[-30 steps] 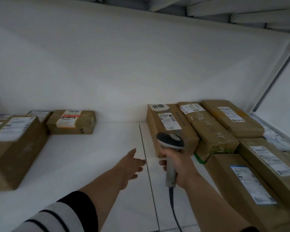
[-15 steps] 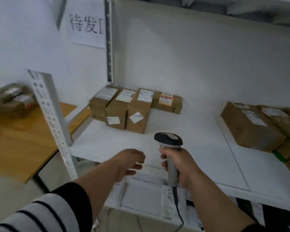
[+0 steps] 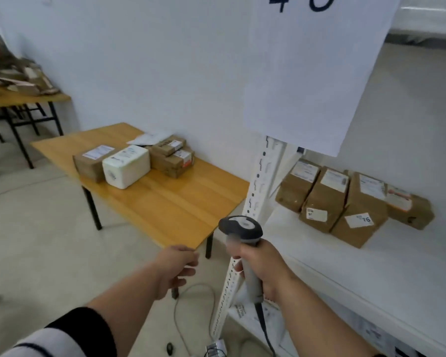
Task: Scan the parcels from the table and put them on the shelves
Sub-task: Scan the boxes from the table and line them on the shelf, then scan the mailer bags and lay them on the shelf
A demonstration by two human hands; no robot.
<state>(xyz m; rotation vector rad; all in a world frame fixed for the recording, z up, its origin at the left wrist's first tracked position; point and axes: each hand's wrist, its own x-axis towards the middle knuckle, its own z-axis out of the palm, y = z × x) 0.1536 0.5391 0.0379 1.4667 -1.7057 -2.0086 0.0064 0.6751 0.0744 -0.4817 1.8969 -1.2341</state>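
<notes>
Fig.: view from head cam, turned toward the parcel stock. Shelf, white, at right w/ four brown cartons set side by side near its upright; a paper sign hangs over the upright's top. Worktop, wood, just left of the upright; its near corner is seen close to the left hand. Open floor lies left and in front of it, so approach from that side is judged unobstructed; the corner, the upright and a cable on the floor are to be avoided. Parcels to be scanned are grouped at the worktop's far end by the wall: brown carton, white wrapped parcel, two stacked brown cartons. Cartons are judged stiff, light to moderate, best gripped across opposite side faces, label up. The white parcel looks soft-skinned, poss. slippery; a hold under its base is advised. Left grip: fingers loosely spread, nothing held. Right hand: grip wrapped round the handle of the scanner, head pointed fwd.
</notes>
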